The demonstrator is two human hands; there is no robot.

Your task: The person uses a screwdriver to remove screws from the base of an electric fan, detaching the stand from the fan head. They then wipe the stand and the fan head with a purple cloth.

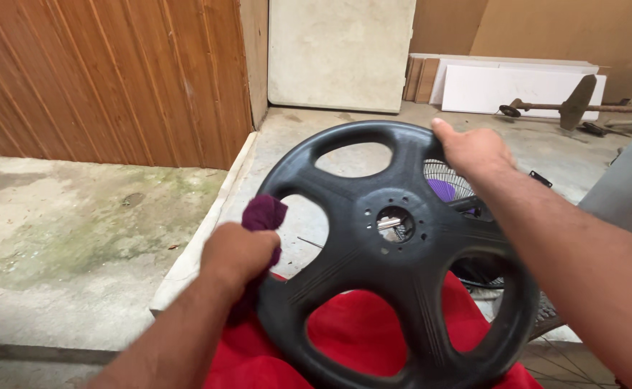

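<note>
Now your left hand [237, 253] is clenched around a purple cloth [263, 214], pressed against the black wheel-shaped base's [402, 252] left rim. Your right hand [474, 150] grips its top rim, above the fan grille [449, 186] behind it.

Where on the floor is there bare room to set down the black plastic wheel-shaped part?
Bare concrete floor lies left, bordered by the brown wooden wall and the raised kerb. Another free patch lies before the pale slab. The right is crowded: wire fan grille, boards, rusty tool.
</note>
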